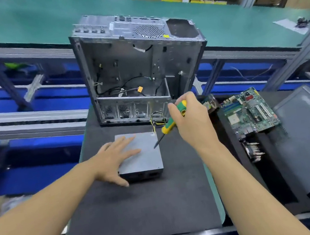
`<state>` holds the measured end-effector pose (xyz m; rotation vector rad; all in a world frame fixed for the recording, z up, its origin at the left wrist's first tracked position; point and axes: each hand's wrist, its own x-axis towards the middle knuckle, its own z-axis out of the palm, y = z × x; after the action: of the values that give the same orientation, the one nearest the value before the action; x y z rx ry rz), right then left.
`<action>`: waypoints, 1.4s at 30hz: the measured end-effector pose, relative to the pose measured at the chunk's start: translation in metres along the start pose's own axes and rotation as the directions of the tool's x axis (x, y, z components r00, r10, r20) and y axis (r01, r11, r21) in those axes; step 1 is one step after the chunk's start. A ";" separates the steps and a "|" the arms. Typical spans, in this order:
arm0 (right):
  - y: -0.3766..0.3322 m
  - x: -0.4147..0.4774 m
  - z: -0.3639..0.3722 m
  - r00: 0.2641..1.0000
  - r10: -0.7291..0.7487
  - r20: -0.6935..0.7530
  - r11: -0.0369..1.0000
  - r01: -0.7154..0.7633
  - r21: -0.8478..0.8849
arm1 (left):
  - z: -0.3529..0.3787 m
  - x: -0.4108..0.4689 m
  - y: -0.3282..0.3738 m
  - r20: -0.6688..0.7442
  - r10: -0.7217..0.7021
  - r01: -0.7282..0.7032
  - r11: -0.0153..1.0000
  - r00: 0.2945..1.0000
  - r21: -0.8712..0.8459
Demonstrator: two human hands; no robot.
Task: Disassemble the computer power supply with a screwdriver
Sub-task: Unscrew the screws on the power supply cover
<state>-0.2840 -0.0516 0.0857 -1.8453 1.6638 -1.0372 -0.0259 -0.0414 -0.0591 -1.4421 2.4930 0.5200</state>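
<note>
Grey metal power supply [142, 152] lies on the black mat [143, 209]; my left hand [114, 159], fingers [126, 141] spread, pins it steady so my right hand [192, 119] (gripping the green-yellow screwdriver [168, 125]) can work.

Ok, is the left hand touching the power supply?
Touching. The head view shows the left hand lying flat, fingers straight, on top of the grey power supply.

No words, brand names or numbers can be read. A pale sticker [111, 26] and a small yellow sticker [166, 35] on the top face of the open computer case [121, 62] are blurred. Printing on the motherboard [249, 111] is too small. The grey power supply [147, 150] shows no legible marking.
</note>
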 end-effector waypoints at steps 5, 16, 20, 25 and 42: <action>-0.022 -0.012 0.041 0.989 -0.036 0.144 0.999 0.031 0.037 | 0.032 -0.028 -0.017 -0.240 -0.066 -0.007 0.956 0.969 -0.292; -0.028 -0.040 0.100 0.943 -0.036 0.331 0.998 0.049 -0.031 | 0.017 -0.027 -0.030 -0.138 -0.045 -0.024 0.888 0.989 -0.460; -0.027 -0.043 0.105 0.948 -0.040 0.316 0.998 0.054 -0.036 | 0.025 -0.029 -0.026 -0.174 -0.104 -0.031 0.772 0.979 -0.634; -0.028 -0.042 0.108 0.944 -0.059 0.324 0.997 0.075 -0.036 | 0.020 -0.034 -0.025 -0.134 -0.080 -0.036 0.715 0.988 -0.698; -0.041 -0.037 0.110 0.923 -0.091 0.374 0.989 0.128 -0.074 | 0.015 -0.035 -0.020 -0.184 -0.140 -0.033 0.703 0.973 -0.710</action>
<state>-0.1726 -0.0257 0.0401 -2.0651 1.4198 -0.6045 0.0094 -0.0168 -0.0642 -1.9041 2.5137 1.5273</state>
